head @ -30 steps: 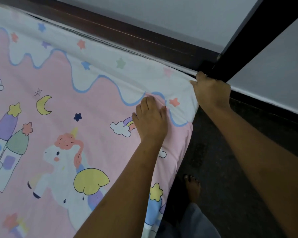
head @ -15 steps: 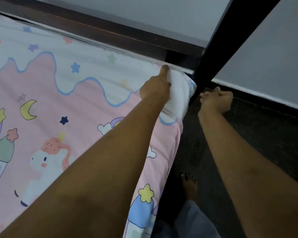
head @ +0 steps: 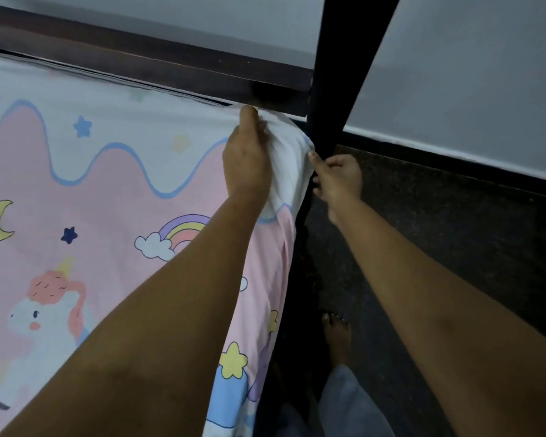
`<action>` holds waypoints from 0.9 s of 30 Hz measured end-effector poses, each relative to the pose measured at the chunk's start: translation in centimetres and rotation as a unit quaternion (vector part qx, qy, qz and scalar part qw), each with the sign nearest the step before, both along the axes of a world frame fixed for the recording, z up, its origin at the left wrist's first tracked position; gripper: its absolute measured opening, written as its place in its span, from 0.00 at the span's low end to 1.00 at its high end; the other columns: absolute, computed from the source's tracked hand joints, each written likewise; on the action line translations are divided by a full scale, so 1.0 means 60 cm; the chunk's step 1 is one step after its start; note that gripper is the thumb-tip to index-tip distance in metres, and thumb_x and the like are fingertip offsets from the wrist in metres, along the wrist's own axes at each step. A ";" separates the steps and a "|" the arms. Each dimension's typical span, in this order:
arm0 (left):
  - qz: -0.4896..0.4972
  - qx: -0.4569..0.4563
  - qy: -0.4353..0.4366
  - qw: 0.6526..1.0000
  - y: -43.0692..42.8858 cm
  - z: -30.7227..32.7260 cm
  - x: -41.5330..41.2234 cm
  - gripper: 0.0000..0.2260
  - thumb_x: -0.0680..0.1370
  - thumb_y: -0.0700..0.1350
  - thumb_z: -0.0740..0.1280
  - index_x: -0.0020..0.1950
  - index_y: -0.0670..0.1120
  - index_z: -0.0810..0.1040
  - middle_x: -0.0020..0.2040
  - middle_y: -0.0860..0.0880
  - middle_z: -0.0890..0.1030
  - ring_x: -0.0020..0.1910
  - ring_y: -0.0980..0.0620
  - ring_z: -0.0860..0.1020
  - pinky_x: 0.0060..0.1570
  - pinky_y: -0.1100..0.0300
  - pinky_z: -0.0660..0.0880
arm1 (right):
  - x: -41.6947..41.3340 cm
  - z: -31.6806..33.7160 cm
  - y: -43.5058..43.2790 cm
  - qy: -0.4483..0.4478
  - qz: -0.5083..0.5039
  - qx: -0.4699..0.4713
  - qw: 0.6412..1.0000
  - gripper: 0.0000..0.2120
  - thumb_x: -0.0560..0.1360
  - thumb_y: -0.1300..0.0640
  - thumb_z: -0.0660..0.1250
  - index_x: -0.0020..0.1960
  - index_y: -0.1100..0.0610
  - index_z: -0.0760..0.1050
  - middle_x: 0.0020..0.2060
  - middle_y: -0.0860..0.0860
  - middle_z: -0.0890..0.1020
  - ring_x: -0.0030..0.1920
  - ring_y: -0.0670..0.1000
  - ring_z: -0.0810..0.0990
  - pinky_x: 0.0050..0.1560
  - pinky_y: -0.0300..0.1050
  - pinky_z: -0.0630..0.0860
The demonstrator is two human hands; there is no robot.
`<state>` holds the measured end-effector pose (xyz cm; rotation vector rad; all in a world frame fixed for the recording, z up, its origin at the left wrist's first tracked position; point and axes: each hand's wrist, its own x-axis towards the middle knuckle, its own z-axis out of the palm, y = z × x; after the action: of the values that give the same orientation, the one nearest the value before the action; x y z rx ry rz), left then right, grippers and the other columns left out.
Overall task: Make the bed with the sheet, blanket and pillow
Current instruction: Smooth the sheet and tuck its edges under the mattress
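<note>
right hand [head: 338, 176] back on pink unicorn-print fabric sheet [head: 108, 190], grip pinching edge | left hand [head: 248, 159] grip bunching corner | sheet nearly fitted

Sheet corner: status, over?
Left hand grips sheet corner at frame rail. Right hand pinches its side edge. Black bedpost crowds the corner.

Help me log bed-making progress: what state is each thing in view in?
sheet: spread flat over the bed, corner by the post bunched up, side hanging over the edge.
left hand: grips the bunched corner from above.
right hand: fingers curled, pinches the corner's edge beside the post.
blanket, pillow: not in view.
</note>
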<state>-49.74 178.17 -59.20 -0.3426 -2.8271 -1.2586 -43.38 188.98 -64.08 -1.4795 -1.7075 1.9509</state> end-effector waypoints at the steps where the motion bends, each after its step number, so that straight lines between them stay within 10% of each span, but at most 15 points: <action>1: -0.017 0.007 0.002 1.000 0.001 -0.004 0.004 0.05 0.78 0.38 0.56 0.50 0.42 0.70 0.44 0.47 0.73 0.41 0.50 0.68 0.40 0.58 0.65 | -0.003 -0.002 -0.009 0.005 0.003 -0.012 1.000 0.13 0.72 0.48 0.72 0.45 0.55 0.73 0.40 0.56 0.80 0.38 0.52 0.79 0.36 0.46 0.78; 11: -0.103 -0.026 0.066 0.992 0.004 -0.014 -0.017 0.07 0.75 0.41 0.65 0.50 0.38 0.77 0.48 0.42 0.80 0.49 0.44 0.76 0.49 0.60 0.69 | -0.029 -0.014 -0.022 0.012 0.029 -0.030 0.999 0.14 0.79 0.53 0.63 0.34 0.52 0.74 0.32 0.49 0.75 0.35 0.50 0.72 0.39 0.46 0.69; 18: -0.064 -0.137 0.036 0.988 -0.045 -0.028 -0.077 0.22 0.76 0.54 0.65 0.66 0.44 0.75 0.66 0.44 0.74 0.68 0.43 0.68 0.69 0.53 0.62 | -0.050 -0.026 -0.022 -0.131 0.027 0.094 0.987 0.17 0.82 0.56 0.54 0.63 0.66 0.70 0.62 0.62 0.74 0.61 0.62 0.74 0.58 0.51 0.70; 27: -0.074 -0.130 -0.097 0.984 -0.027 -0.009 -0.130 0.08 0.75 0.50 0.69 0.51 0.49 0.83 0.53 0.48 0.83 0.58 0.47 0.76 0.69 0.46 0.62 | -0.057 -0.037 -0.022 -0.153 0.032 0.060 0.986 0.18 0.82 0.55 0.56 0.64 0.67 0.70 0.61 0.63 0.75 0.62 0.62 0.74 0.59 0.53 0.71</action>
<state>-57.56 176.58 -59.74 -0.4713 -3.1955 -0.9918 -46.79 187.68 -66.30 -1.7719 -1.9777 1.6817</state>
